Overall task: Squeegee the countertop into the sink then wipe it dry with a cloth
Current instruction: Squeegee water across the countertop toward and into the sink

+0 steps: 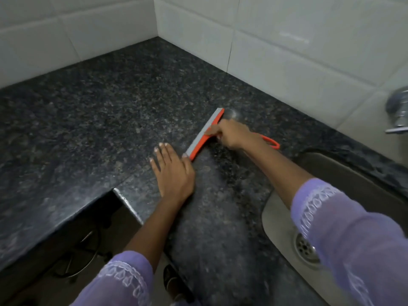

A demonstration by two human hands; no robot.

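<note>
An orange squeegee (204, 135) with a grey rubber blade lies with its blade on the dark speckled granite countertop (106, 120). My right hand (231, 134) grips its handle just behind the blade; the orange loop end sticks out past my wrist. My left hand (172, 171) rests flat on the countertop, fingers straight, its thumb tip touching the near end of the blade. The steel sink (278, 217) with its round drain lies to the right, partly hidden by my right sleeve. No cloth is in view.
White tiled walls meet in a corner behind the countertop. A chrome tap (397, 113) juts from the right wall above the sink. The countertop has an inner corner edge (123, 202) at lower left, with dark floor and wire objects below.
</note>
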